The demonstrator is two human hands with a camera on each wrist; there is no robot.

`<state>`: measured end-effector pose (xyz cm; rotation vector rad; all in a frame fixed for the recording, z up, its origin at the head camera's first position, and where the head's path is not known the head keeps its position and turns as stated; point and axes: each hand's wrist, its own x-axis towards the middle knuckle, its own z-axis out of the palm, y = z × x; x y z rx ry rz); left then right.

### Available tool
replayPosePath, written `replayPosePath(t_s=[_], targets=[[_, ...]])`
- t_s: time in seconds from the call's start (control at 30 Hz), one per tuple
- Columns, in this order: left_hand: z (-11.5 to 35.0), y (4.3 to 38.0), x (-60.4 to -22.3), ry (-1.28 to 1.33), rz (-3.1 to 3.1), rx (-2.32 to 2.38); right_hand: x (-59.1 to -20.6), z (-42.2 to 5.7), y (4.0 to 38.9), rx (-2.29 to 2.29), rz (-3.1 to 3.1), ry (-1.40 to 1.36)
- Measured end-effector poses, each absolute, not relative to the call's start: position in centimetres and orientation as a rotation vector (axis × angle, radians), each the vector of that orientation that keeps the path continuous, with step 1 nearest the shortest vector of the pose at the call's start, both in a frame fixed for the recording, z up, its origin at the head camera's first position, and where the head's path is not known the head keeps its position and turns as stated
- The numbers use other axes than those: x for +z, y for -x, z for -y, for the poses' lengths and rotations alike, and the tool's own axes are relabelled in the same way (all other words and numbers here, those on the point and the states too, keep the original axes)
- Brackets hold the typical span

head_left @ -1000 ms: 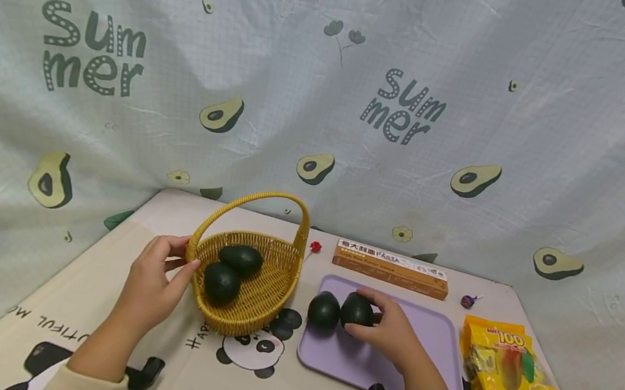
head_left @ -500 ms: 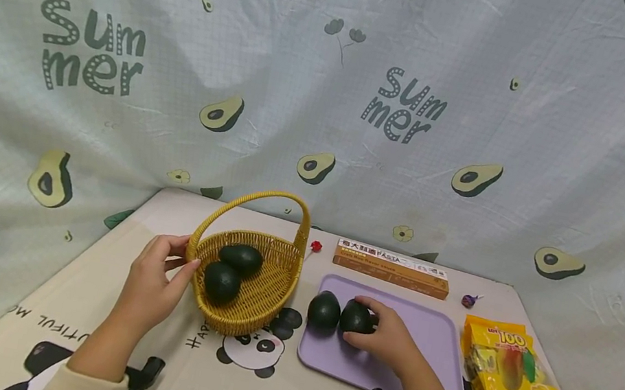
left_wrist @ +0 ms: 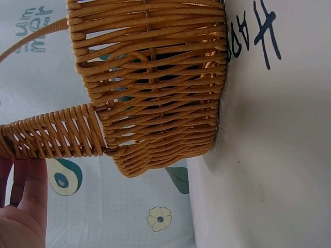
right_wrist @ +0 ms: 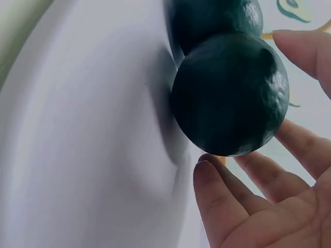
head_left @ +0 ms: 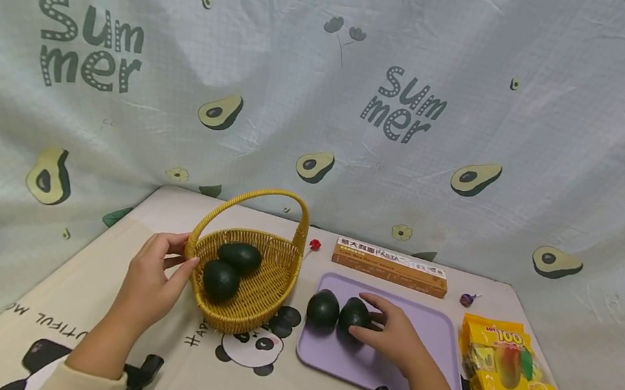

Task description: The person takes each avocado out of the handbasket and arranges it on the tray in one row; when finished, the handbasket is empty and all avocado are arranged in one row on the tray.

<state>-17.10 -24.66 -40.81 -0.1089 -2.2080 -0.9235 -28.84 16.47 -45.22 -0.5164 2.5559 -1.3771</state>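
Observation:
A yellow wicker basket [head_left: 264,292] stands on the table in the head view, with two dark green avocados [head_left: 220,281] inside. My left hand [head_left: 149,281] pinches the base of the basket's handle [left_wrist: 57,132] on its left side. Two more avocados lie side by side on the left part of a lilac tray [head_left: 432,335]. Around the right-hand avocado [head_left: 352,320] is my right hand [head_left: 396,339]. In the right wrist view its fingers are spread and loose about this avocado [right_wrist: 232,95], with gaps showing; whether a fingertip touches it I cannot tell.
Behind the tray lies a pasta box [head_left: 390,267]. A red lollipop [head_left: 314,245] is beside the basket, and a purple lollipop [head_left: 467,299] lies at the right. Right of the tray is a yellow candy bag [head_left: 512,380]. A printed curtain [head_left: 283,78] hangs behind the table.
My right hand has loosened around the right-hand avocado and drawn slightly to the right. That avocado stays beside its neighbour on the tray. The left hand and basket keep their places.

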Motion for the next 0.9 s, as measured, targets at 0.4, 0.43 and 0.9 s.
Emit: replayPosePath(t_s=[0.4, 0.43, 0.9], targets=[[24.8, 17.0, -40.6, 0.103, 2.227, -0.92, -44.8, -16.3, 28.9, -1.389, -2.586, 0.548], [24.7, 17.0, -40.6, 0.103, 2.227, -0.922, -44.6, -16.2, 28.9, -1.384, -2.595, 0.551], [24.9, 17.2, -40.6, 0.1, 2.216, -0.914, -42.8, -14.7, 29.2, -1.37, -2.636, 0.651]])
